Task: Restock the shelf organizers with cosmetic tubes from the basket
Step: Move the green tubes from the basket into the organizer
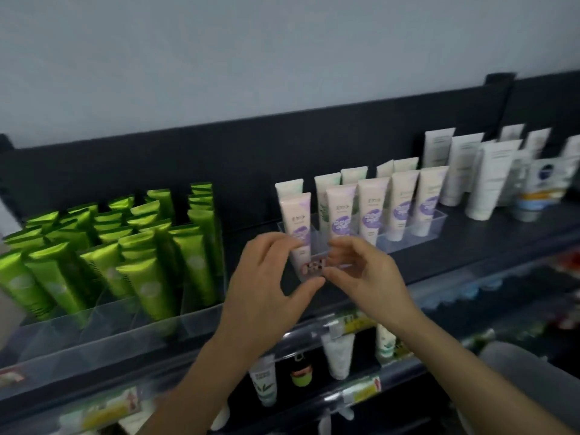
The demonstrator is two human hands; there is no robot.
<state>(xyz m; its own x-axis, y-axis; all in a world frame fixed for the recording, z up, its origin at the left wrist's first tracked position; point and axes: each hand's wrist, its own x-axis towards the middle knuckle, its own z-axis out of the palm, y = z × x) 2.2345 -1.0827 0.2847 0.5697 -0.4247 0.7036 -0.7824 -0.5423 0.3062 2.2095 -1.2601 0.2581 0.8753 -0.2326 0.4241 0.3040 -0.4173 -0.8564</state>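
Green tubes: glossy green plastic cosmetic tubes [103,246] stand cap-down and packed in rows at the far left, inside a wide clear plastic tray [125,324].
Shelf: a dark grey shelf board [470,246] carries both trays and the loose products.
Left hand: the left hand [266,284] is half closed around the front left corner of the clear acrylic organizer [436,221]. The fingers are curled over the rim and the thumb is pressed under the front edge.
Task tubes: pale pink cosmetic tubes with lilac labels [370,211] stand upright in that organizer in a row running back to the right, with paler tubes behind them. The front one sits just behind the two hands.
Right hand: the right hand [367,274] meets the left at the same front end. Its curled fingers and thumb pinch the clear wall, though blur hides the exact contact.
White tubes: tall white plastic tubes [489,180] stand loose to the right of the organizer.
Jar: a blue-and-white round container [546,180] sits beside them.
Lower shelf: more tubes [337,356] show below the hands, but they are dim and blurred.
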